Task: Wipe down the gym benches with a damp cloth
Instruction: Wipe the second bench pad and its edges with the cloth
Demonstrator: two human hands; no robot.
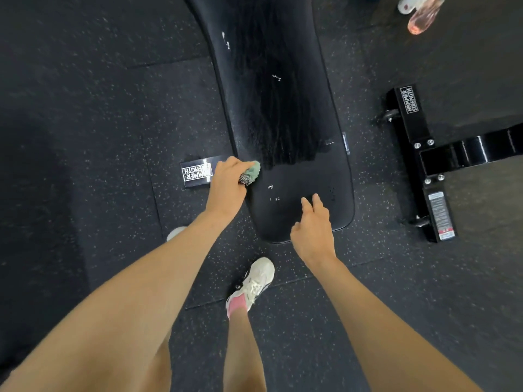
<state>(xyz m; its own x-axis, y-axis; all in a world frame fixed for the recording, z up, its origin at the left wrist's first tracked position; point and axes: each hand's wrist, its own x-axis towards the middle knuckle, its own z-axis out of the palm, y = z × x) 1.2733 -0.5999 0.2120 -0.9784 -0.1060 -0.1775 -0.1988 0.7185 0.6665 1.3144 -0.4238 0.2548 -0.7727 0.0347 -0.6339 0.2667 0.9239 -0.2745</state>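
Observation:
A long black padded gym bench (285,176) runs from the top of the view down to the middle. Its centre shows dark wet streaks, and small white scuffs mark the pad. My left hand (227,183) grips a bunched green cloth (252,171) at the bench's left edge, just below the wet patch. My right hand (312,226) hovers over the near end of the pad with its fingers relaxed and pointing forward, holding nothing.
A black bench foot (195,172) with a white logo lies on the speckled rubber floor beside my left hand. Another black steel frame (424,162) with bolts and wheels stands to the right. My white shoe (256,281) is below the bench end. A pink bottle (421,19) is at the top right.

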